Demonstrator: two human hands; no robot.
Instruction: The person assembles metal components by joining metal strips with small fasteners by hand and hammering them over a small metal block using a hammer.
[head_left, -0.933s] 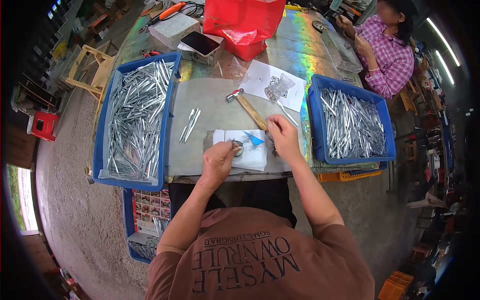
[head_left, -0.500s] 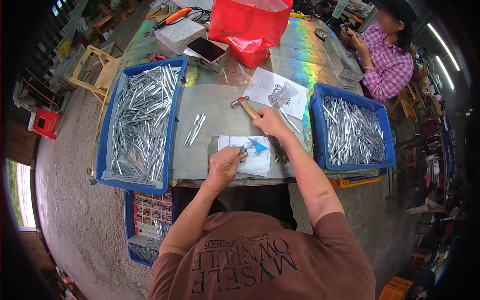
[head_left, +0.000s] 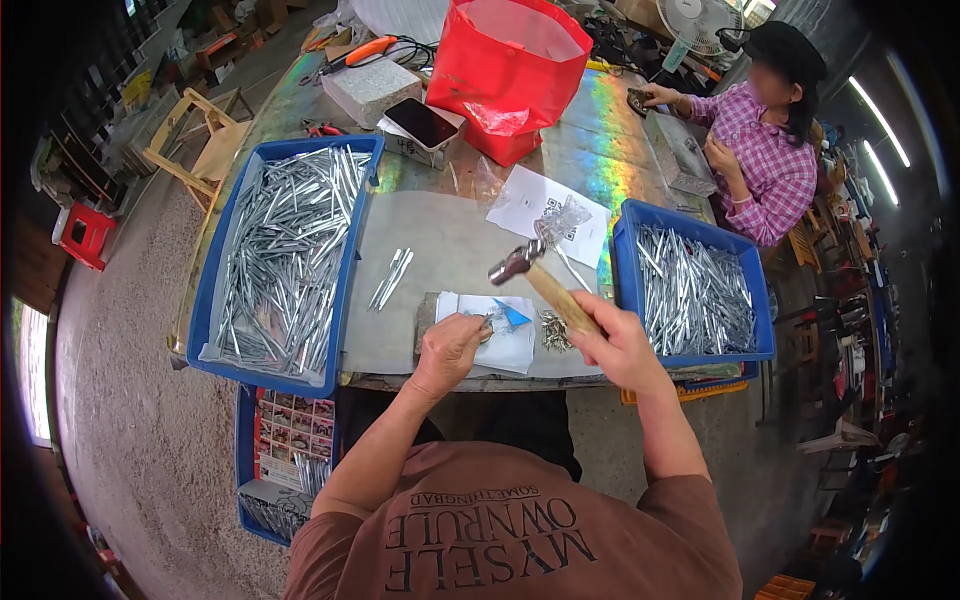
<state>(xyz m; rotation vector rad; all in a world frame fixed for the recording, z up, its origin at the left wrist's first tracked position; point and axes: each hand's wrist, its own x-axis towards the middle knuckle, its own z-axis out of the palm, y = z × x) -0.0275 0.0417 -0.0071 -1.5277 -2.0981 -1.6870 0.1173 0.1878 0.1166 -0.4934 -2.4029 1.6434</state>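
My right hand (head_left: 622, 345) is closed round the wooden handle of a hammer (head_left: 548, 288), whose metal head is raised above the worktable. My left hand (head_left: 450, 352) pinches a small metal piece (head_left: 487, 325) over a stack of white paper (head_left: 512, 353). Most of that piece is hidden by the fingers. A blue triangular scrap (head_left: 514, 312) lies on the paper, beside a dark smudge. Just right of the stack is a heap of tiny metal parts (head_left: 555, 332). A few slim silver metal strips (head_left: 391, 279) lie on the table to the left.
Blue bins full of silver metal strips stand left (head_left: 208, 320) and right (head_left: 762, 325). Farther back are a red bag (head_left: 500, 90), a phone (head_left: 420, 123), a stone block (head_left: 370, 90) and a printed sheet (head_left: 530, 198). A co-worker (head_left: 765, 165) sits at the far right.
My right hand has lifted the hammer from the table and brought it nearer and to the right. The left hand keeps its pinch. The co-worker's hands have moved apart.
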